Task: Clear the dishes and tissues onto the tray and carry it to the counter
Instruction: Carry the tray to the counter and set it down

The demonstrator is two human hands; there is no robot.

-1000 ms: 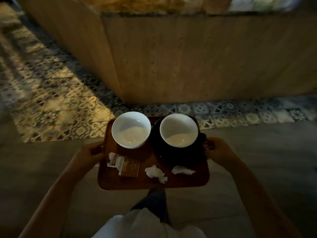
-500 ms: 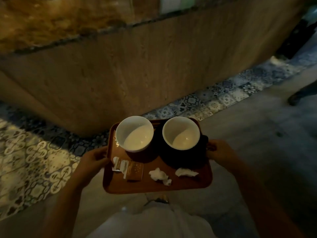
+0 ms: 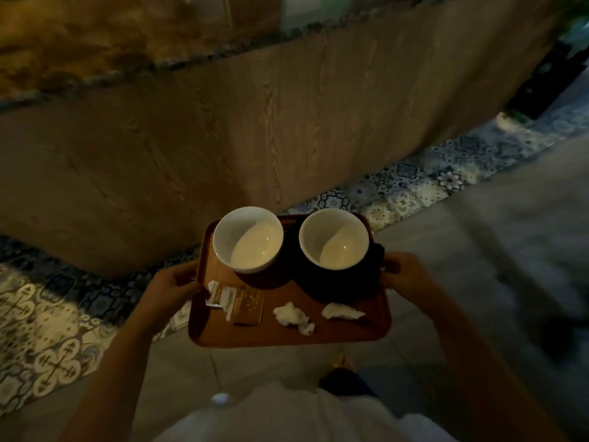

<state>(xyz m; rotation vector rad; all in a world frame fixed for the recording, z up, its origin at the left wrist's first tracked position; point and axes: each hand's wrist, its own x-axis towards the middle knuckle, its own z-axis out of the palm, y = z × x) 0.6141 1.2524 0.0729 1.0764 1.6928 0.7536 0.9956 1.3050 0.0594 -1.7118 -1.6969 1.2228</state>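
I carry a brown tray (image 3: 344,330) at waist height. My left hand (image 3: 173,287) grips its left edge and my right hand (image 3: 403,275) grips its right edge. On the tray stand two empty white cups: the left cup (image 3: 248,239) and the right cup (image 3: 333,238), which sits on a dark saucer (image 3: 344,287). In front of them lie a torn brown sachet (image 3: 243,303) and two crumpled white tissues (image 3: 291,315) (image 3: 341,311). The wood-panelled counter (image 3: 242,135) rises just beyond the tray, its stone top (image 3: 95,49) at the upper left.
A strip of patterned floor tiles (image 3: 414,186) runs along the counter's foot, widening at the left. Grey floor (image 3: 494,250) spreads to the right. A dark shape stands at the upper right by the counter's end. My white shirt fills the bottom.
The view has swung right along the counter and come closer to it; the counter's corner has passed out of sight at the left. Both hands keep the same hold on the tray.
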